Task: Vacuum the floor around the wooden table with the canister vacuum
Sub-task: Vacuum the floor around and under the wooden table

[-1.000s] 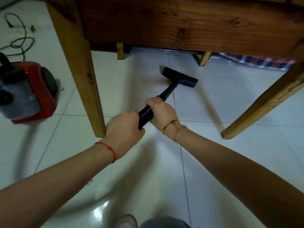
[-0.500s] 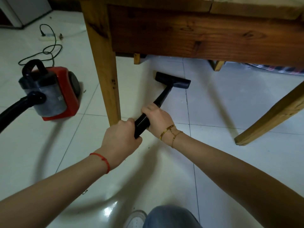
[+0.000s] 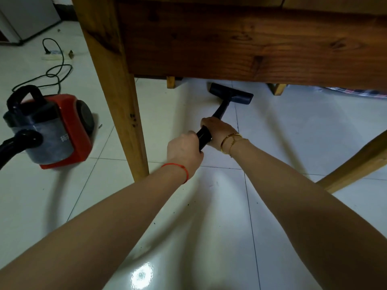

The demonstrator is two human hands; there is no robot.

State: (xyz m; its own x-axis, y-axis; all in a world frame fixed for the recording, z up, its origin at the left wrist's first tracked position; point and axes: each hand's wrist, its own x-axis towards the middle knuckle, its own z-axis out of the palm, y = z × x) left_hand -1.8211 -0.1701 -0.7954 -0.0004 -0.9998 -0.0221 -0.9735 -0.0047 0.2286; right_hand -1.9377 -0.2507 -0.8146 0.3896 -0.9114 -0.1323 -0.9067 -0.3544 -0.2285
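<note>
Left grip: my left hand [image 3: 184, 148] is curled round the black wand [image 3: 211, 126] at its near end, centre of the frame; a red string sits on that wrist.
Right grip: my right hand [image 3: 218, 130] is wrapped round the same wand just ahead of the left, gold bangles on the wrist.
Floor head: the black nozzle [image 3: 230, 94] lies flat on the white tiled floor [image 3: 303, 143], upper centre, under the counter's apron.
Counter: the wooden counter [image 3: 230, 42] fills the top of the frame; one leg [image 3: 119, 101] stands left of my hands, another slants in at the right edge.
Canister: the red canister vacuum [image 3: 54, 130] sits on the floor at the left, beyond that leg, its black hose [image 3: 12, 146] running off the left edge.
Cord: a black cable [image 3: 55, 72] loops on the tiles at upper left, towards a white power strip [image 3: 52, 57].
</note>
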